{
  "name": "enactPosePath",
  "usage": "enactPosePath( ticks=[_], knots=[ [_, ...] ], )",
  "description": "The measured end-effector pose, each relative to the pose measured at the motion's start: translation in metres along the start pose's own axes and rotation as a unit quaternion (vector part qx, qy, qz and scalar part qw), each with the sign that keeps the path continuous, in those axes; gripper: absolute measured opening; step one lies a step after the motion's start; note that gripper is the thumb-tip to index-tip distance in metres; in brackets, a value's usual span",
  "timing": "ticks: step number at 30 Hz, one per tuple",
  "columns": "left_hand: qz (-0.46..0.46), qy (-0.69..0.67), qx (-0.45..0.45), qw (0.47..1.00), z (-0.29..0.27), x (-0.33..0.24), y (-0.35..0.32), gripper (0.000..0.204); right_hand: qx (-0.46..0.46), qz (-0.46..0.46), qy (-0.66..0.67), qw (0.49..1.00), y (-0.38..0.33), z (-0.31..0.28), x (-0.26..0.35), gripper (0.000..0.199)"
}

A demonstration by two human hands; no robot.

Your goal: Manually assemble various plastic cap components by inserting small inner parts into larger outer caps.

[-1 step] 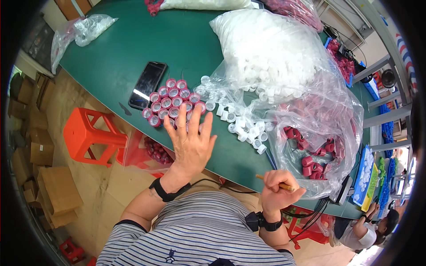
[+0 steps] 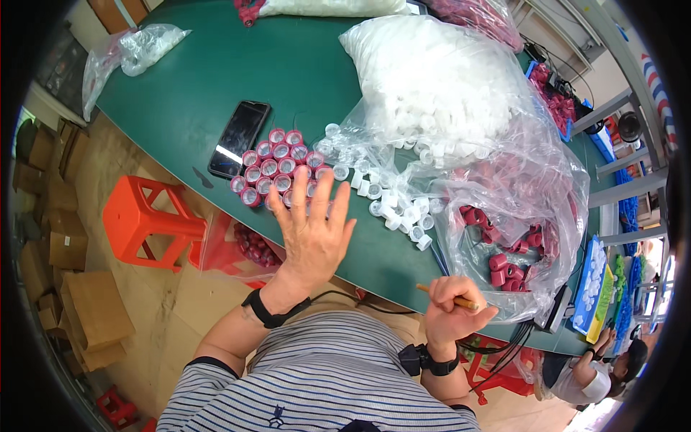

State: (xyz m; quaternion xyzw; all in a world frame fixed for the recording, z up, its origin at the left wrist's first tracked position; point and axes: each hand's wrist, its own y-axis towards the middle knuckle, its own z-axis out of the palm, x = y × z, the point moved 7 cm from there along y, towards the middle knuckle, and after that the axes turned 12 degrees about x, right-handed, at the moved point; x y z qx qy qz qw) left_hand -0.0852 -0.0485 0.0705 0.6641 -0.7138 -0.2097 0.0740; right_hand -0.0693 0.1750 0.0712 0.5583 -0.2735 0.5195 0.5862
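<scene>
My left hand [image 2: 314,234] is spread open, palm down, over the near edge of a cluster of red caps with white inner rings [image 2: 269,168] on the green table; its fingers hide some of them. Between the fingers of my right hand [image 2: 453,306] is a thin brown wooden stick [image 2: 466,303], held just off the table's near edge. Loose white plastic caps [image 2: 389,199] lie scattered to the right of the cluster. A clear plastic bag [image 2: 461,237] beyond my right hand contains red caps [image 2: 507,272].
A big bag of white caps [image 2: 439,86] takes up the far right. Left of the cluster lies a black phone [image 2: 241,137]. An orange stool [image 2: 151,223] and a bag of red pieces [image 2: 252,245] are below the left edge. Another person [image 2: 590,374] is at lower right.
My left hand has shifted very slightly to the right, its fingers spread a little wider. The right hand with the stick is almost unmoved.
</scene>
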Motion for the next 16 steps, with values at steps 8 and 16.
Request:
enactPosePath(
  ticks=[8,16],
  knots=[
    [0.042,0.136,0.227,0.964,0.043,-0.009,0.048,0.024,-0.004,0.014,-0.052,0.999,-0.005,0.002,0.011,0.077],
    [0.056,0.103,0.199,0.973,0.055,0.002,0.053,0.061,-0.01,0.017,-0.104,0.994,-0.014,-0.022,0.019,0.085]
  ],
)
